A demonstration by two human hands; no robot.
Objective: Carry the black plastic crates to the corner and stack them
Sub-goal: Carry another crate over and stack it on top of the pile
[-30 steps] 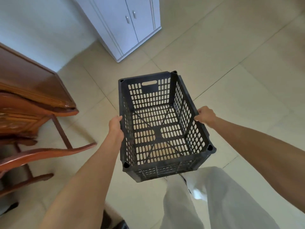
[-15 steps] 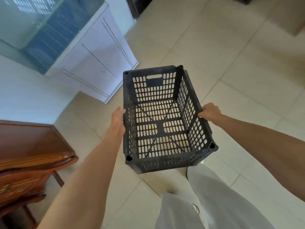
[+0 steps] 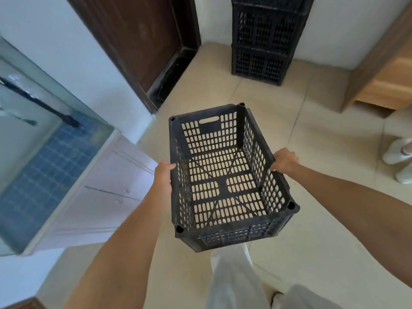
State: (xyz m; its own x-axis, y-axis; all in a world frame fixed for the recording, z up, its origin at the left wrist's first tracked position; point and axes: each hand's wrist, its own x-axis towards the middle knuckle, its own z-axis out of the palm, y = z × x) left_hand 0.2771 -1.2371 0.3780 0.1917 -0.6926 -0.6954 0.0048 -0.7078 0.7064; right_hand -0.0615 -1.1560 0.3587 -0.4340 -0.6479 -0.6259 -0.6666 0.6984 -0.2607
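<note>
Now the stack [image 3: 260,41] of crates in the corner shows ahead, and the cabinet [image 3: 107,186] has slid left. Keep the crate [image 3: 223,184] flat while walking, then line its corners over the stack before setting it down. Well apart, the left hand [image 3: 163,175] and right hand [image 3: 285,160] each curl tight round a side rim, holding the crate in the air over the floor [image 3: 323,152].

Left hand [image 3: 163,175]: grips the left long rim of the black crate [image 3: 221,183], thumb at the rim's top edge.
Right hand [image 3: 285,160]: knuckles up, fingers curled over the right long rim.
Arms: bare, both stretched forward, forearms angling inward.
Wrists: roughly straight.
</note>
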